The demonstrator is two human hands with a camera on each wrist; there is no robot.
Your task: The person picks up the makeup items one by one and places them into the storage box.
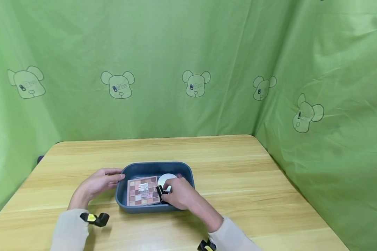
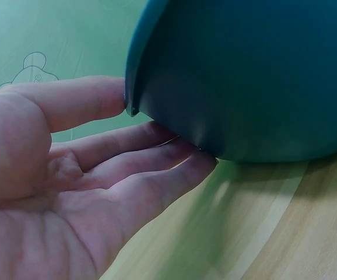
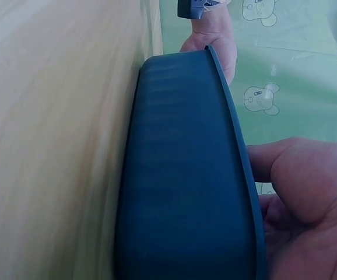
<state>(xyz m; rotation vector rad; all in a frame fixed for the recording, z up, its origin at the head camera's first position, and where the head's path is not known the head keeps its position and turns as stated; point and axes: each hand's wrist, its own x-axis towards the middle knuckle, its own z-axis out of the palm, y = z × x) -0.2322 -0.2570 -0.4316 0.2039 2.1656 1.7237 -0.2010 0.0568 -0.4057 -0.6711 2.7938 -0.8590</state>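
Note:
A dark blue bin (image 1: 154, 209) sits on the wooden table. Within it lie an eyeshadow palette (image 1: 142, 191) with a grid of pink and brown shades and a round white item (image 1: 166, 178), partly covered by my right hand (image 1: 180, 193). That hand reaches over the bin's near right side and pinches a small black item (image 1: 160, 191) beside the palette; its exact kind is unclear. My left hand (image 1: 98, 183) touches the bin's left end. In the left wrist view, the thumb meets the rim while fairly straight fingers (image 2: 139, 175) rest against the outer wall.
The wooden table (image 1: 238, 167) extends around the bin on all sides. Green curtains (image 1: 157, 115) with bear-head prints hang behind the table and along its right edge. Black wrist cameras (image 1: 95, 219) are strapped to both wrists.

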